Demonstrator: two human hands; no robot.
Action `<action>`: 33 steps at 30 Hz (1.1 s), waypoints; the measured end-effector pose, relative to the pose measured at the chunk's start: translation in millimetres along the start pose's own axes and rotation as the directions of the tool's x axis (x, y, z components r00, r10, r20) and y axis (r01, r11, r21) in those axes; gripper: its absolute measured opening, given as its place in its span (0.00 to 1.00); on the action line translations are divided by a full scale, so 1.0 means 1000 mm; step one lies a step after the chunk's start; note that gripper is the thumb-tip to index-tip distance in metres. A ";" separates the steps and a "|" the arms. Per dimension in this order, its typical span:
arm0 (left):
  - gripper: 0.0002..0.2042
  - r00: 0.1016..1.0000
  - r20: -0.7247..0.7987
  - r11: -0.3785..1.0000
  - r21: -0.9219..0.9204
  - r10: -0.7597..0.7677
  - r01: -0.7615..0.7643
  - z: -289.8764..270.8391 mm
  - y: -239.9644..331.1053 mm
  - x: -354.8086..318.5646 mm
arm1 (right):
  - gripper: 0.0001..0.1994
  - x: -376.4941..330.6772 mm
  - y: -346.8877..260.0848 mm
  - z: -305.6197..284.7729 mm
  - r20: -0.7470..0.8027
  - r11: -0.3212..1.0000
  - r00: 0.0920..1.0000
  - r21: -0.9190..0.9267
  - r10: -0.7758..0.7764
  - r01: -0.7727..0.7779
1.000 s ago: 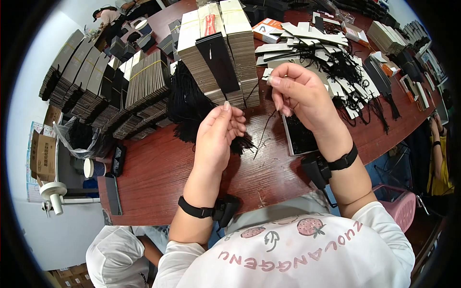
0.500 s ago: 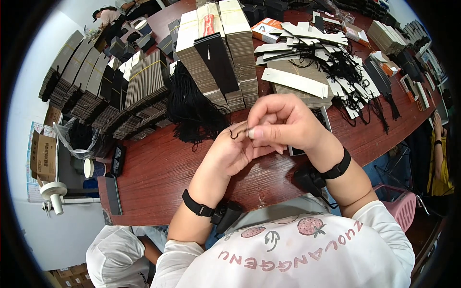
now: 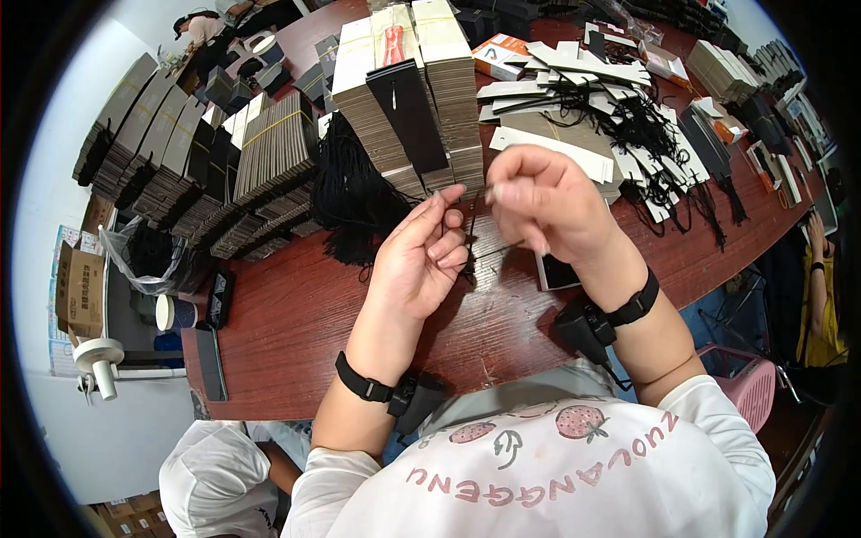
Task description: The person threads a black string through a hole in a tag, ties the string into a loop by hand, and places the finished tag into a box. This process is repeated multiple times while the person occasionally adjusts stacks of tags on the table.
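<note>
Over the front of the dark red table [image 3: 296, 341], my left hand [image 3: 420, 260] is raised with its thumb and index finger pinched together and the other fingers curled. A thin black cord [image 3: 472, 240] hangs down beside its fingertips. Just to the right, my right hand [image 3: 552, 202] is closed, its thumb against the bent index finger; whatever lies between those tips is too small to make out. Behind my left hand lies a thick bundle of black cords [image 3: 354, 193]. A long black card [image 3: 408, 117] with a slot leans on tall banded stacks of cards [image 3: 453, 99].
A red-handled tool [image 3: 392, 45] rests on the stacks. More card stacks [image 3: 269, 166] stand left. White tags [image 3: 552, 154] with tangled black cords [image 3: 619, 117] spread right. A bag of black cords [image 3: 148, 251] hangs at the left edge. Other people sit nearby, one in white [image 3: 220, 475].
My hands have moved apart and slightly away from me, my right hand rising to the right. The short curl of black cord between them no longer shows; cord now hangs by my left fingers.
</note>
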State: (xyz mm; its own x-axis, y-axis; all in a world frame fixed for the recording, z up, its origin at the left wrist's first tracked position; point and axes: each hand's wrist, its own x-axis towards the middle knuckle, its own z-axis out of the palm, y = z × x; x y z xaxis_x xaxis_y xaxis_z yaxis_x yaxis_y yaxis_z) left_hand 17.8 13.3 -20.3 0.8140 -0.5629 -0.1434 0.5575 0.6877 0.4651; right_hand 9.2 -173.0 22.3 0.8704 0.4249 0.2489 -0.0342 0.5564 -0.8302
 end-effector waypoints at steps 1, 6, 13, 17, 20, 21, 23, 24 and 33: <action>0.12 0.999 -0.028 0.999 0.030 -0.034 0.035 0.000 -0.001 0.000 | 0.06 0.003 0.002 -0.002 -0.108 0.997 0.991 0.028 -0.073 0.077; 0.13 0.982 -0.174 0.981 0.167 -0.069 0.099 0.015 -0.005 -0.002 | 0.06 0.007 0.003 -0.002 -0.312 0.996 0.946 -0.052 -0.091 0.079; 0.14 0.994 -0.106 0.991 0.128 -0.014 0.027 0.007 -0.006 0.000 | 0.05 0.004 0.005 0.003 -0.062 0.843 0.961 -0.467 0.269 -0.266; 0.14 0.978 -0.174 0.991 0.091 0.115 -0.101 0.009 -0.001 0.000 | 0.03 0.002 0.002 0.003 0.008 0.758 0.912 -0.558 0.410 -0.337; 0.12 0.975 -0.146 0.986 0.058 0.166 -0.159 0.003 0.001 -0.002 | 0.04 0.002 0.000 0.004 0.015 0.681 0.876 -0.635 0.482 -0.364; 0.11 0.981 -0.093 0.985 0.037 0.172 -0.169 0.000 0.001 -0.002 | 0.04 0.002 0.001 0.004 0.032 0.701 0.886 -0.624 0.463 -0.344; 0.10 0.983 -0.041 0.984 0.016 0.180 -0.180 0.000 0.001 -0.003 | 0.05 0.001 0.001 0.002 0.051 0.721 0.895 -0.613 0.443 -0.323; 0.09 0.978 -0.017 0.977 0.048 0.207 -0.206 0.003 0.001 -0.003 | 0.05 0.001 -0.003 0.000 0.081 0.691 0.885 -0.659 0.458 -0.297; 0.09 0.973 0.087 0.956 0.190 0.212 -0.225 0.019 0.000 -0.011 | 0.07 0.002 0.001 -0.010 0.071 0.753 0.961 -0.637 0.267 -0.162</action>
State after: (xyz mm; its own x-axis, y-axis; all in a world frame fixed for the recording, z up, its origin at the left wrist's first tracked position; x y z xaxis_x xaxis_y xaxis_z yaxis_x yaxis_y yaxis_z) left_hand 6.2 11.1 -2.2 0.8961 -0.4425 0.0352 0.3189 0.6969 0.6424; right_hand 15.8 -178.8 16.8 0.7925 0.6075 0.0533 0.1464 -0.1046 -0.9837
